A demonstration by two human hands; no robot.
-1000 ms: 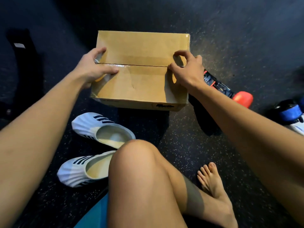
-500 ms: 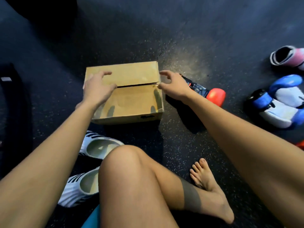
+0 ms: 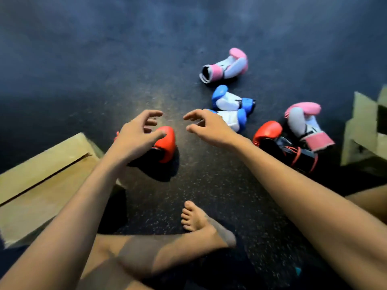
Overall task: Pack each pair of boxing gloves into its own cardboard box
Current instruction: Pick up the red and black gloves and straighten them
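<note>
A closed cardboard box lies at the lower left. My left hand hovers open just above a red and black boxing glove on the floor. My right hand is open, fingers spread, in front of two blue and white gloves. A second red and black glove lies to the right beside a pink and white glove. Another pink and white glove lies farther back. An open cardboard box stands at the right edge.
The floor is dark speckled rubber. My bare foot and crossed leg lie in the foreground between my arms.
Both hands have come off the closed box and swung right, over the gloves. The view has turned right, so the box now sits at the lower left and the white shoes are out of sight.
</note>
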